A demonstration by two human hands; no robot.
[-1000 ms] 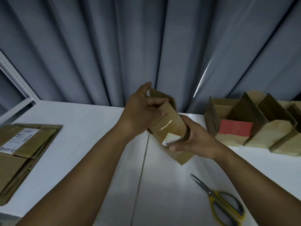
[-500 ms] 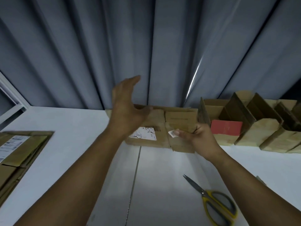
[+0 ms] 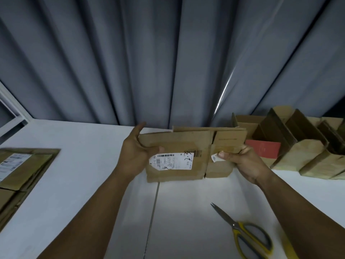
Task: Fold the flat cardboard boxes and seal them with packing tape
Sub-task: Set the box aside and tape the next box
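A flattened brown cardboard box (image 3: pixel 188 144) with a white shipping label is held up over the middle of the white table (image 3: pixel 84 165), its broad face towards me. My left hand (image 3: pixel 134 154) grips its left edge, thumb on the front by the label, fingers behind. My right hand (image 3: pixel 240 159) pinches its right part, thumb on the front near a small white sticker. No packing tape is in view.
A stack of flat cardboard boxes (image 3: pixel 16 174) lies at the table's left edge. Several folded open boxes (image 3: pixel 291 152) stand at the back right, one with a red face. Yellow-handled scissors (image 3: pixel 244 234) lie front right. Grey curtains hang behind.
The box, tilted and partly opened a second ago, is now flattened and held broadside. My left hand let go, rose open, then took hold of the box's left edge.
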